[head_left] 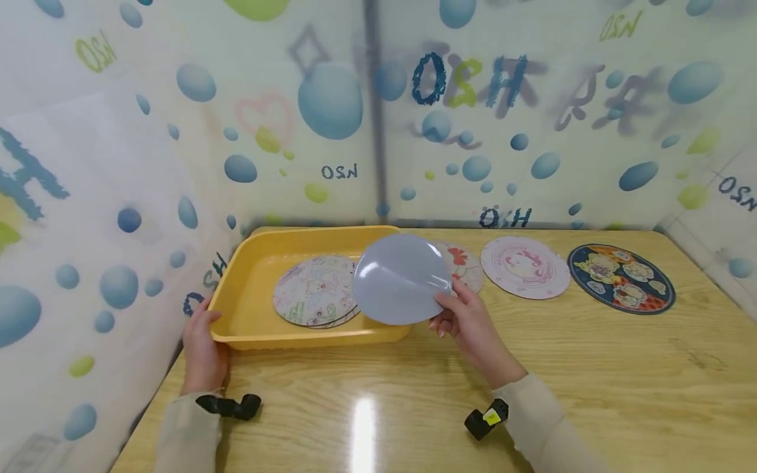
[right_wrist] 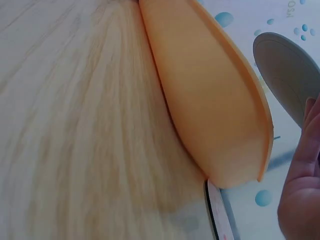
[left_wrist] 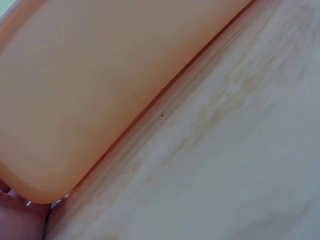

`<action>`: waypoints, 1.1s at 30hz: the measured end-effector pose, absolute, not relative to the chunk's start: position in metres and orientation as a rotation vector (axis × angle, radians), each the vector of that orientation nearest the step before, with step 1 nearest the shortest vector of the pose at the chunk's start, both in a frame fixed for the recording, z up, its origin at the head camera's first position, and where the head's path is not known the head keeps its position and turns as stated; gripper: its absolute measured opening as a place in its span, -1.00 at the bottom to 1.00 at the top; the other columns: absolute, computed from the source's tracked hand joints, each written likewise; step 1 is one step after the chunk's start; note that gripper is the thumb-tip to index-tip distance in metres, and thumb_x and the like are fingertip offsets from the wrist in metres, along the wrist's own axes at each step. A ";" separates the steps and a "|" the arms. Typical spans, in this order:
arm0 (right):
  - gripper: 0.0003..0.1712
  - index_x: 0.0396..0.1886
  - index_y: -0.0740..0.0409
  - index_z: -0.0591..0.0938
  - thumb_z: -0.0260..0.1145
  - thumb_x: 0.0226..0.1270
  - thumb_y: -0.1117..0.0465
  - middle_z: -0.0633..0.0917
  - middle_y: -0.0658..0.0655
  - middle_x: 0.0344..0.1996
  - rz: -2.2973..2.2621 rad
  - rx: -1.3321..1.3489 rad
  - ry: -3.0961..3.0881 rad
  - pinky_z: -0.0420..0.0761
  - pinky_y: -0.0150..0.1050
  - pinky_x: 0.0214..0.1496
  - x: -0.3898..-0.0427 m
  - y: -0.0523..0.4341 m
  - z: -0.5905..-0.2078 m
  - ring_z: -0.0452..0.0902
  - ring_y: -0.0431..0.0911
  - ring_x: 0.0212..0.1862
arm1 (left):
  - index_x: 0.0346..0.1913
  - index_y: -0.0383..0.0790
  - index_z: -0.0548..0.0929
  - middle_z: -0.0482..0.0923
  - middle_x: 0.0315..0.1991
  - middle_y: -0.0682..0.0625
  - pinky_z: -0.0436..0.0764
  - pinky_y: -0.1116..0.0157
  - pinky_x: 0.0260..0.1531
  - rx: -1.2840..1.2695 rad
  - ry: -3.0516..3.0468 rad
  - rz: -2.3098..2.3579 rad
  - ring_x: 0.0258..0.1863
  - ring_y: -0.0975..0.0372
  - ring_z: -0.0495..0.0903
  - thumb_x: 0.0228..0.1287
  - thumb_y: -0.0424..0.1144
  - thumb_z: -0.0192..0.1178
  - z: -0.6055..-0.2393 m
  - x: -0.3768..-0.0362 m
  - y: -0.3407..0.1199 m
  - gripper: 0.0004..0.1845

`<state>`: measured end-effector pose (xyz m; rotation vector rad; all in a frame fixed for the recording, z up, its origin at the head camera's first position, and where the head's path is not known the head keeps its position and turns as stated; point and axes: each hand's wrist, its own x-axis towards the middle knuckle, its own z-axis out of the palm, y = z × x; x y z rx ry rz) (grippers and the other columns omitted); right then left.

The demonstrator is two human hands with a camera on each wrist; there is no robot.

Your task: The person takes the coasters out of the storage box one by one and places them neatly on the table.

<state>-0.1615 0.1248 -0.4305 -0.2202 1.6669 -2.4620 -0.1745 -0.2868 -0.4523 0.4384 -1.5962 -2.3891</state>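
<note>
- Here's the left hand (head_left: 204,348), out at the tray's (head_left: 313,340) near left corner, thumb over the rim, gripping it.
- Across to the right hand (head_left: 470,325), well apart from the left: it has a grey disc (head_left: 402,279) pinched at its near right edge, thumb on the shiny face.
- And the disc is up in the air, clear of the desk (head_left: 532,374), covering part of the tray's right end from the head camera.
- The tray, yellow and shallow, sits on the left of the desk, close to the far wall (head_left: 331,190).
- Inside it, a patterned disc (head_left: 313,286) lies flat, the edge of another peeping out beneath.
- Over to the right, a row along the far side: the red-patterned disc (head_left: 464,266), partly hidden behind the grey one; then the pink disc (head_left: 525,268); then the dark disc (head_left: 621,279), furthest right, all close together.
- Pale sleeves on both arms, a black camera at each wrist.
- Blue and green spots cover the wall, and a bright streak of light shines on the near desk.
</note>
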 end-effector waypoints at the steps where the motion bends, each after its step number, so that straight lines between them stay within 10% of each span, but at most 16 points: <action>1: -0.56 0.19 0.21 0.28 0.03 0.34 0.22 0.56 0.12 -0.52 -2.461 -0.217 1.671 0.48 -0.44 -0.60 -0.160 0.128 -0.432 0.51 -0.16 -0.59 | 0.30 -0.01 0.23 0.05 0.32 0.10 0.14 0.31 0.22 0.445 -1.606 -2.382 0.24 0.20 0.11 0.30 -0.31 -0.25 -0.452 -0.174 -0.287 -0.50; 33: -0.72 0.04 0.06 0.43 0.00 0.36 0.23 0.65 0.07 -0.44 -2.429 -0.094 1.702 0.52 -0.44 -0.53 -0.128 0.246 -0.454 0.55 -0.18 -0.50 | 0.29 0.06 0.25 0.04 0.32 0.13 0.16 0.32 0.19 0.469 -1.627 -2.392 0.25 0.19 0.09 0.30 -0.28 -0.23 -0.453 -0.170 -0.285 -0.51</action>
